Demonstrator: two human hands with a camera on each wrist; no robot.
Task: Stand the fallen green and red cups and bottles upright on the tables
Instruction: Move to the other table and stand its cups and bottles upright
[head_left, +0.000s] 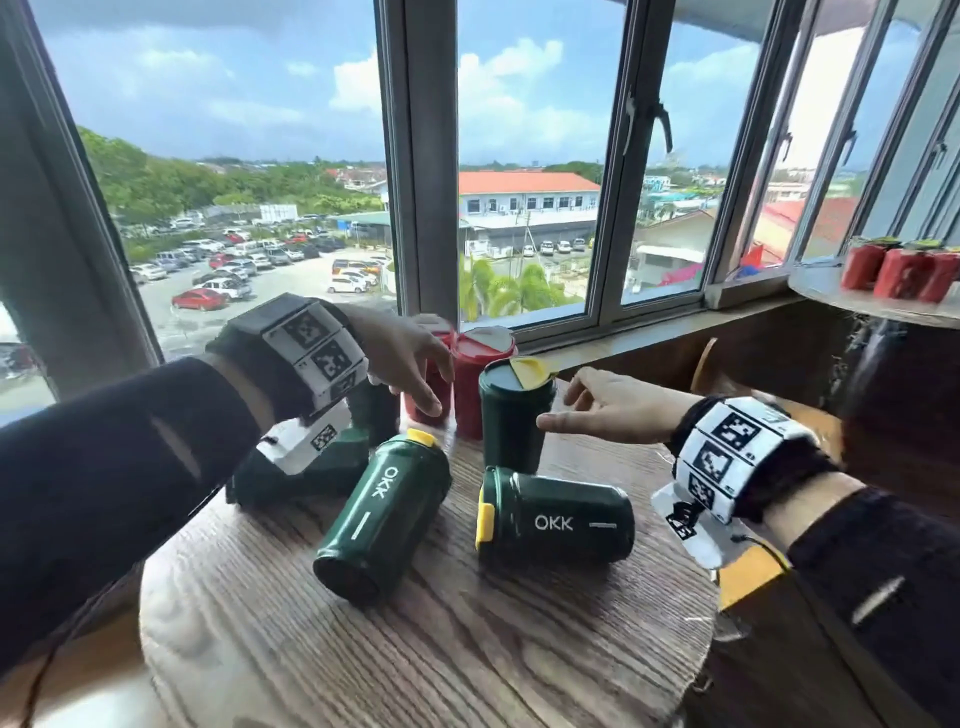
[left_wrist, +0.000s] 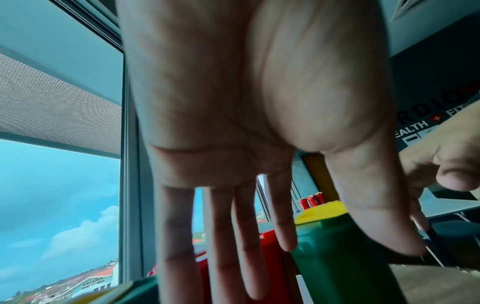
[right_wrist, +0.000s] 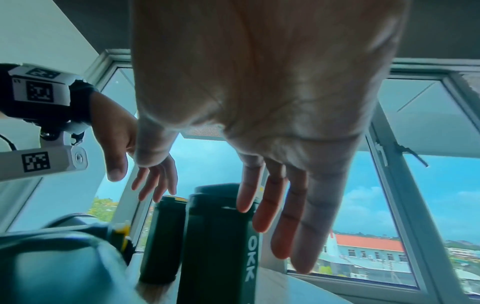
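Observation:
On the round wooden table (head_left: 441, 649) an upright green cup (head_left: 511, 415) (right_wrist: 218, 236) with a yellow lid flap stands in front of two upright red cups (head_left: 475, 384). My left hand (head_left: 415, 364) (left_wrist: 233, 123) hovers open, fingers spread, over the left red cup (left_wrist: 270, 257) and holds nothing. My right hand (head_left: 587, 405) (right_wrist: 259, 102) is open just right of the green cup, thumb at its side; contact cannot be told. Two green cups lie fallen in front: one at the centre (head_left: 384, 514), one to the right (head_left: 556, 522). A third (head_left: 301, 467) lies under my left wrist.
Another dark green cup (head_left: 379, 410) stands partly hidden behind my left wrist. A second table (head_left: 831, 291) at the far right carries several upright red cups (head_left: 898, 270). Window frames and a sill run close behind the table. A wooden chair back (head_left: 706, 364) is at the right.

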